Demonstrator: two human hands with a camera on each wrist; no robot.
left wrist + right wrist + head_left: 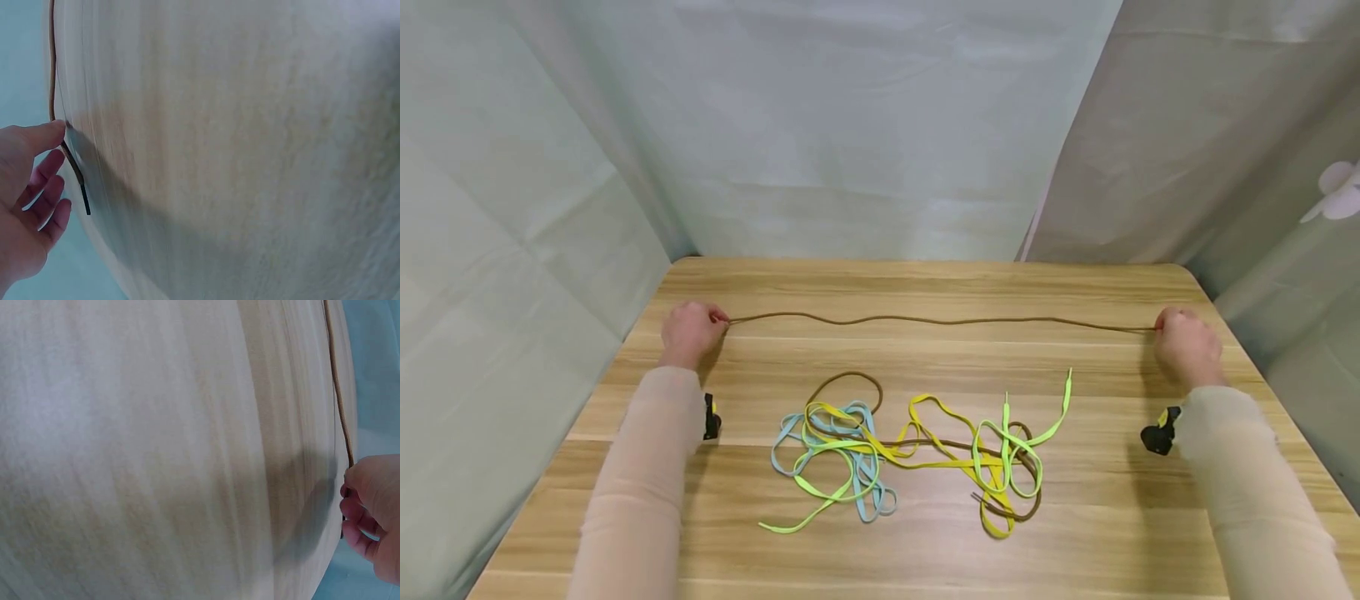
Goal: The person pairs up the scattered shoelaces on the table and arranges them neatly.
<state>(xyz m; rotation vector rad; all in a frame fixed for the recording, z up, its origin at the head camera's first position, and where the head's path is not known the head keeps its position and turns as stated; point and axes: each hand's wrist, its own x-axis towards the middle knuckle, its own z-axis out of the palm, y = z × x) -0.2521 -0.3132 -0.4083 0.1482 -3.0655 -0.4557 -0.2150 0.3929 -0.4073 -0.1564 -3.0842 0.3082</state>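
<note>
A brown shoelace (pixel 880 317) stretches in a slightly wavy line across the far part of the table, between my two hands. My left hand (pixel 691 331) pinches one end between thumb and finger; in the left wrist view the dark tip (pixel 87 200) pokes out below the pinch. At the other end, my right hand (pixel 1189 343) pinches the lace, its fingers curled in the right wrist view. Nearer to me lies a loose tangle: a light blue shoelace (pixel 782 454), a yellow shoelace (pixel 940 463), neon green shoelaces (pixel 808 518) and another brown shoelace (pixel 848 374).
The wooden table (pixel 925 558) has rounded far corners. Pale grey curtains (pixel 850 125) hang behind it and at both sides. Black wrist cameras (pixel 1161 431) sit below both hands. A whitish shape (pixel 1339 190) shows on the right curtain.
</note>
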